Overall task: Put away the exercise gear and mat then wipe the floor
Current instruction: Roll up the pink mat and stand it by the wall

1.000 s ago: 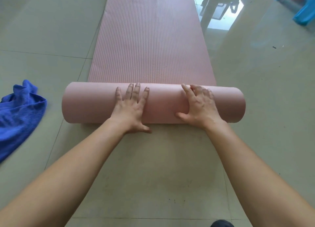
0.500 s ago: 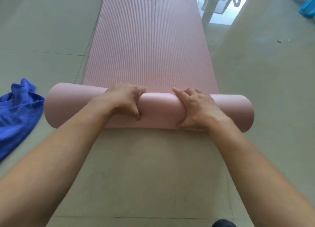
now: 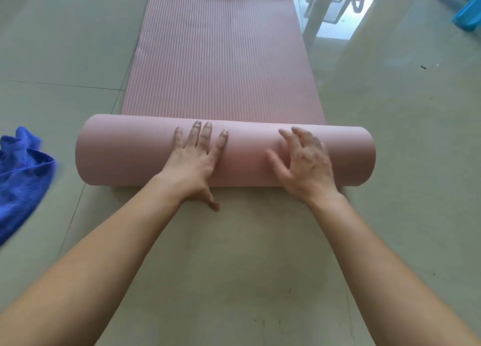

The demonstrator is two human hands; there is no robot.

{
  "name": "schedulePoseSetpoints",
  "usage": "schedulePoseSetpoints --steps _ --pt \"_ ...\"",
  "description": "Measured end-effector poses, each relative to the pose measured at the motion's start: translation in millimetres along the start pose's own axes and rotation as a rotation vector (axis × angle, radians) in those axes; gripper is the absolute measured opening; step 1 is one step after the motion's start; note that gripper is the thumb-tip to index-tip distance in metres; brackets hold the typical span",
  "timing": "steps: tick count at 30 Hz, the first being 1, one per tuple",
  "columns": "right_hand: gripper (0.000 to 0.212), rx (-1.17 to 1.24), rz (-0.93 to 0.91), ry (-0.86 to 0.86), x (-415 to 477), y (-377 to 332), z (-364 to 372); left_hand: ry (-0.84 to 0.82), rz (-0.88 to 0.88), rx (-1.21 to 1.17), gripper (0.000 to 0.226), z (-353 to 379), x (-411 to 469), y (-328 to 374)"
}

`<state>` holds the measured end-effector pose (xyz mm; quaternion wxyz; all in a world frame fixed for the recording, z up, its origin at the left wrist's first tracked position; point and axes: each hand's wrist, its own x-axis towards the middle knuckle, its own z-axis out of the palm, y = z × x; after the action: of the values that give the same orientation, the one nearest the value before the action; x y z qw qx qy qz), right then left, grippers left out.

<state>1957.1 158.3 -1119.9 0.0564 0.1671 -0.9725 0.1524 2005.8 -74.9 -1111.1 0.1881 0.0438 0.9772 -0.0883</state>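
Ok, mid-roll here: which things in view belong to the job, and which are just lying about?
Part of the job:
- pink mat, partly rolled, flat stretch ahead
- left hand and right hand, open on the roll
- blue cloth at left, likely for wiping
- tiled floor

Just lying about:
- blue plastic stool, top right, only partly in view

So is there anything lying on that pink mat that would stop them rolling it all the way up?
Nothing visible. Both hands, left and right, rest on the roll, and the flat mat ahead looks bare to its far end. The blue cloth lies off to the left.
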Motion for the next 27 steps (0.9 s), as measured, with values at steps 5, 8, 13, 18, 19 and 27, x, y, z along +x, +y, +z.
schedulePoseSetpoints --steps 5,8,13,18,19,27 --pt "0.128 -0.190 -0.129 -0.214 -22 10 17 0.179 -0.029 -0.121 0.108 10 16 -1" --pt "0.142 -0.185 -0.147 -0.195 -21 10 16 0.163 -0.006 -0.150 0.095 -3 14 -6" --pt "0.127 -0.254 -0.179 -0.274 12 -6 -11 -0.020 0.078 -0.318 0.087 -35 4 -34" --pt "0.120 -0.144 -0.145 -0.660 67 -18 -28 0.027 0.113 -0.247 0.111 -33 -13 -42" --pt "0.123 -0.135 -0.137 -0.675 79 -19 -28 0.059 0.103 -0.187 0.114 -29 -18 -37" --pt "0.099 -0.069 -0.159 -0.252 54 -16 -15 0.103 -0.132 -0.069 0.138 -2 24 -18"
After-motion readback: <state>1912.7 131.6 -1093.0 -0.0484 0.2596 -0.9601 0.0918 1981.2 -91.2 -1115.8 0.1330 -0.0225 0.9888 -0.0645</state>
